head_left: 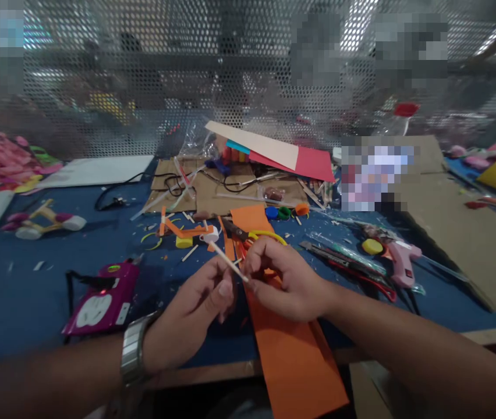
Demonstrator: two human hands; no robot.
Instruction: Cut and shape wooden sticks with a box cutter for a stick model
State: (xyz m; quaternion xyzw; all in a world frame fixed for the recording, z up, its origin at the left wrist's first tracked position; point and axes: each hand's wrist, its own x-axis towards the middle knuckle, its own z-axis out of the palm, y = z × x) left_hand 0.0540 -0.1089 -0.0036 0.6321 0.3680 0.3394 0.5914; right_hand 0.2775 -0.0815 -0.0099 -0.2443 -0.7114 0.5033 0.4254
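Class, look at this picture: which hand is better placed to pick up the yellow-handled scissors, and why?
Probably the right hand: it lies almost on the scissors, whereas the left hand is farther back. Both hands pinch the stick.

Both forearms come in from the bottom edge and angle toward each other, so the hands meet in the middle. Left hand (195,314) has a metal watch on the wrist, fingers curled, thumb and forefinger pinched together at the tips. Right hand (289,279) sits just beside it, knuckles up, fingertips nearly touching the left fingertips, also closed in a pinch.
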